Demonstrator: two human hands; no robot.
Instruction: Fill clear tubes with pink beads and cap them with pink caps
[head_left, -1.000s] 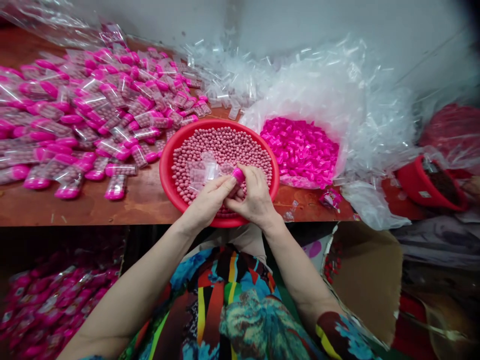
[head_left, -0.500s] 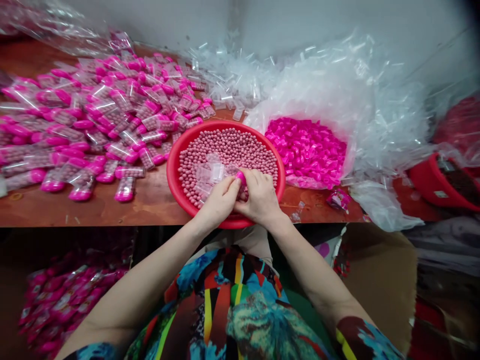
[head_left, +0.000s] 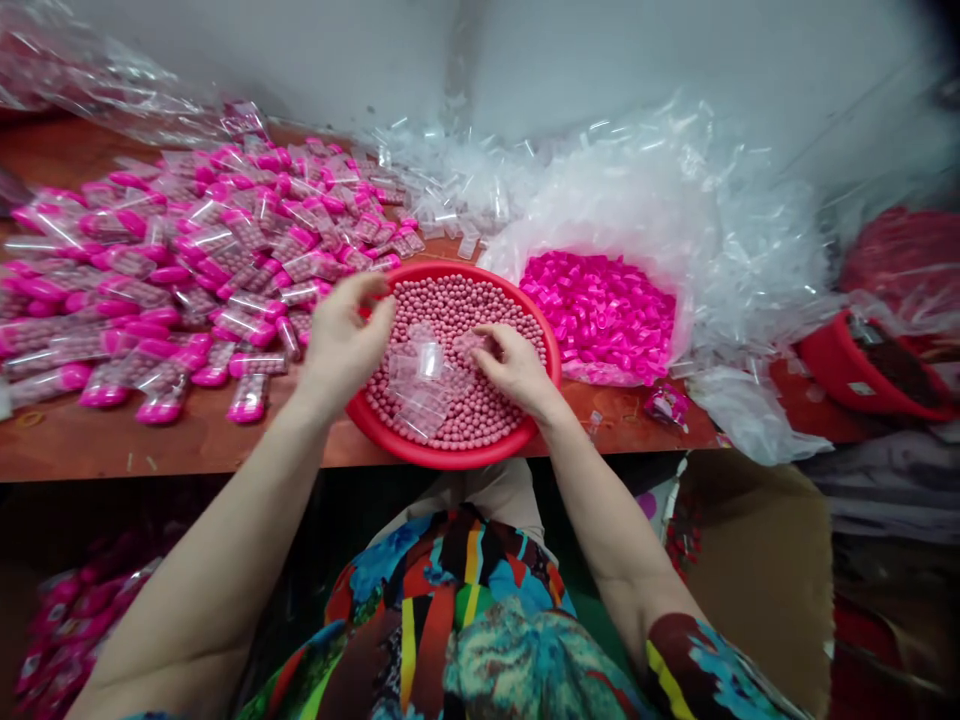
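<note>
I see the red basin (head_left: 352, 405) of pink beads (head_left: 480, 300) on the table (head_left: 112, 440). My left hand (head_left: 341, 345) hovers half-open, empty, over its left rim; my right hand (head_left: 514, 370) fingers clear tubes (head_left: 424, 370) lying on the beads. I judge a tube needs picking up next.

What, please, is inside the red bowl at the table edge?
The red bowl holds small pink balls with clear plastic tubes lying on top. The balls hide the bowl's bottom.

Red basin (head_left: 390, 440) of pink beads (head_left: 480, 310), clear tubes (head_left: 421, 375) atop
</note>
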